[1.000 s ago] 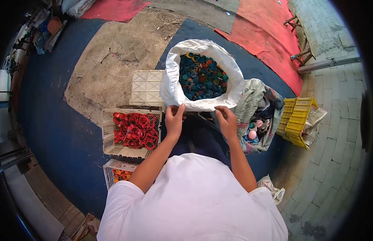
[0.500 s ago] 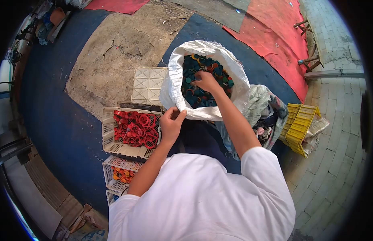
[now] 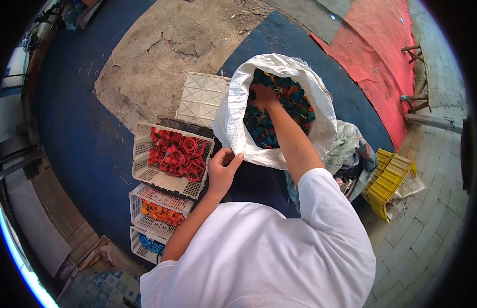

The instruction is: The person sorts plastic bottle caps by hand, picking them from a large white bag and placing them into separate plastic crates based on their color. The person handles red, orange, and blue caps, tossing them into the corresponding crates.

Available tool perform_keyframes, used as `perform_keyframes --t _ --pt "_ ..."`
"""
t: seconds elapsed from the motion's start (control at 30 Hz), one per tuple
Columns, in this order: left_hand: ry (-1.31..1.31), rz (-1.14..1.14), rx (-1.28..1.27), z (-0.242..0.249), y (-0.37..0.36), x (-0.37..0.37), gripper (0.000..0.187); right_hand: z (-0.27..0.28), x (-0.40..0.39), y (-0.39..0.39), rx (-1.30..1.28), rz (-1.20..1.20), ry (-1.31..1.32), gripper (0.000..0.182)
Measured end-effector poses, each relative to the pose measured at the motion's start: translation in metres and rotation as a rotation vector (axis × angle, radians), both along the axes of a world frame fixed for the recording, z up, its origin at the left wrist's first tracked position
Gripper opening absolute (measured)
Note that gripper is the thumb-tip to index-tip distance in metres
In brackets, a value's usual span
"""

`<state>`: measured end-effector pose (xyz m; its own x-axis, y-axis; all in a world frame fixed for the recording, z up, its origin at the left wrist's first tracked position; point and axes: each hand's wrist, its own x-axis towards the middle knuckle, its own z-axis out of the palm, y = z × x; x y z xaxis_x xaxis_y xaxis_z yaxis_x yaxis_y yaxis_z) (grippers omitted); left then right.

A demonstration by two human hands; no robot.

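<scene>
A white woven sack [image 3: 232,110] stands open in front of me, its rim folded outward. Inside lie many plastic bottle caps [image 3: 295,102], mostly dark green and blue, with some orange, yellow and red among them. At the near left edge of the sack, my left hand [image 3: 224,169] is closed on the rim, thumb and fingers pinching the fabric. My right hand [image 3: 264,96] is down in the sack, touching the caps near its left inner wall. Shadow and the caps hide its fingertips, so whether it holds a cap cannot be made out.
Left of me stand a crate of red plastic rings and pieces [image 3: 137,159], a crate of orange pieces [image 3: 137,197] and one with blue pieces [image 3: 137,246]. A pale lattice panel [image 3: 201,100] lies behind them. On the right are a cloth-filled sack [image 3: 346,136] and a yellow crate [image 3: 390,177].
My right hand has reached lower into the caps, towards the sack's left inner wall. My left hand stays at the rim. The view has turned slightly, showing more of the blue pieces' crate.
</scene>
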<state>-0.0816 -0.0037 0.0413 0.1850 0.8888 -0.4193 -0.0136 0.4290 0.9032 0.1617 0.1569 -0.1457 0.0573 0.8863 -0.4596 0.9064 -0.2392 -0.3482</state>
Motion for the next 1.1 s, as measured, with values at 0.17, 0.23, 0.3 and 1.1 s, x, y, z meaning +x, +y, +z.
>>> perform_keyframes --t 0.17,0.23,0.3,1.1 --pt "-0.004 -0.009 0.002 0.0 0.002 0.002 0.013 0.001 0.003 0.005 -0.111 0.11 -0.046 0.072" --pt "-0.012 -0.003 -0.001 -0.001 0.002 0.003 0.013 -0.004 0.004 0.007 -0.14 0.114 -0.024 0.071" --pt "-0.025 -0.007 -0.021 0.0 0.003 0.003 0.012 -0.013 0.006 0.009 -0.183 0.117 -0.008 0.068" --pt "-0.182 0.036 -0.155 -0.006 0.001 0.0 0.014 0.0 0.051 -0.026 0.223 -0.015 0.47 0.044"
